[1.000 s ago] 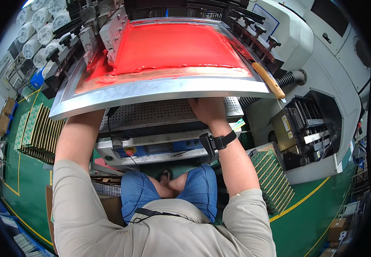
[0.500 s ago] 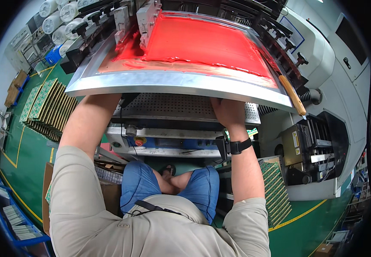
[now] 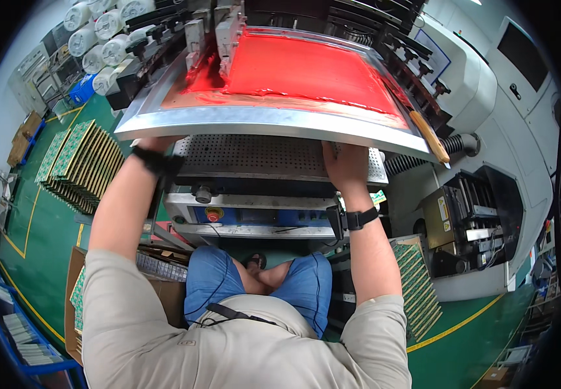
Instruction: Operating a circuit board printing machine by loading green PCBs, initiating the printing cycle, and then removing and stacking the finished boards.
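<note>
A metal-framed printing screen (image 3: 274,123) spans the machine in front of me, its mesh spread with thick red ink (image 3: 306,68). Beneath it lies a perforated metal bed (image 3: 248,157). My left hand (image 3: 158,142) is under the frame's left front corner, its fingers hidden by the frame. My right hand (image 3: 350,165) reaches under the front edge towards the right, above the perforated bed. Its thumb side shows, stretched forward, while the other fingertips are out of sight. Whether either hand holds anything cannot be seen. Both wrists wear black bands.
A wooden-handled spatula (image 3: 429,136) rests on the frame's right edge. A red button (image 3: 214,214) sits on the machine front. Stacked green circuit panels (image 3: 86,162) stand at left, more panels (image 3: 417,292) at right. White tubs (image 3: 107,24) line the far left.
My left arm has drawn back towards me, so the wrist band and part of the hand now show below the frame. The right hand stays nearly in place. The view has shifted slightly.
</note>
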### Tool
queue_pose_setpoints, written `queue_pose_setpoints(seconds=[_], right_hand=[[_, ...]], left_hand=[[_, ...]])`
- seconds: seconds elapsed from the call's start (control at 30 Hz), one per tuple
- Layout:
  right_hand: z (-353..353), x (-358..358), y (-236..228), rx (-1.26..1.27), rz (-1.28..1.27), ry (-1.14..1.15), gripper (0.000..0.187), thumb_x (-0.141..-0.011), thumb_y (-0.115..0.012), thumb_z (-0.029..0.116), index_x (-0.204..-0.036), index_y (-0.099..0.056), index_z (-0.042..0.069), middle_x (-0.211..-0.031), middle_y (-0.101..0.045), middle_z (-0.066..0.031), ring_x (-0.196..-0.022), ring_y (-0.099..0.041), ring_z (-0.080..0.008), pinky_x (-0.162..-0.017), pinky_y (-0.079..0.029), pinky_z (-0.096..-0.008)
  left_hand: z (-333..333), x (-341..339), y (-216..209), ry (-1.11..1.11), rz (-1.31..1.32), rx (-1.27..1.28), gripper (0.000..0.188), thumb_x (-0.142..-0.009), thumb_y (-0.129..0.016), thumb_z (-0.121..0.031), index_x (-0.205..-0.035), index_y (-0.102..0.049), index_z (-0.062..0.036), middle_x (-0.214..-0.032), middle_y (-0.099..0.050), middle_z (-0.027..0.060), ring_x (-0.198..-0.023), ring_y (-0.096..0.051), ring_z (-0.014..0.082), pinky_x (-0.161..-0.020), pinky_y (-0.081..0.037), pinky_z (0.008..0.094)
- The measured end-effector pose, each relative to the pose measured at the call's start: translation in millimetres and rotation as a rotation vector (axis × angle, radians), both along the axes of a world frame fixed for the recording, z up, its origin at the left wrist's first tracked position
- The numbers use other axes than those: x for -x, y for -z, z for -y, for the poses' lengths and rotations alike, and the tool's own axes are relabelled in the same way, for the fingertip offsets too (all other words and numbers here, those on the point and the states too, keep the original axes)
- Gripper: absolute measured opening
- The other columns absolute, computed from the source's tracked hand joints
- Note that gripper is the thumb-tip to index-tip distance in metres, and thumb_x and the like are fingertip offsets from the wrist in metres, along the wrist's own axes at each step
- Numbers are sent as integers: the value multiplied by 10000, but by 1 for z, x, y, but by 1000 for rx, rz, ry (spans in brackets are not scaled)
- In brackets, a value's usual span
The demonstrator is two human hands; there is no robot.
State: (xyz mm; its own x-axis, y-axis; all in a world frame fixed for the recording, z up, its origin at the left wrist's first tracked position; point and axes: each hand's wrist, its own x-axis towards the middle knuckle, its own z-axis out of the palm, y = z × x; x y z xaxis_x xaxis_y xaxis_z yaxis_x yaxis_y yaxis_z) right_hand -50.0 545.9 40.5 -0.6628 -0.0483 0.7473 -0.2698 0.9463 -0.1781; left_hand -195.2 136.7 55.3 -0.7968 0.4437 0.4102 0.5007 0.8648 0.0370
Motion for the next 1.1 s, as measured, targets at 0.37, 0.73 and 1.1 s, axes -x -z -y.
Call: queue_pose_setpoints(seconds=[0.37,0.73,1.1], right_hand=[[-36,-146,176,678,695,-275,302,-950,-735,159,-1209,-692,9,-1064,-720,-98,-933,-688,-243,-823,-564,-364],[-106,-125,256,1624,429,253,641,-1023,-652,171,-1596,-380,75,-1445,-573,-69,-1055,-618,-133,-824,-496,-271],[-84,-117,216,1805,438,41,400,-1039,-645,184,-1393,-557,21,-1243,-684,-130,-1021,-664,-191,-875,-543,-346]], left_hand=[[161,-131,112,-280,135,-142,442,-945,-757,-195,-1320,-633,3,-1286,-647,246,-1181,-622,449,-999,-518,469],[164,-135,138,-340,28,-96,454,-983,-722,-217,-1389,-609,-50,-1440,-577,191,-1332,-543,404,-1124,-441,470],[159,-137,132,-350,68,-60,458,-989,-706,-198,-1407,-586,-54,-1446,-570,183,-1350,-531,402,-1140,-424,475]])
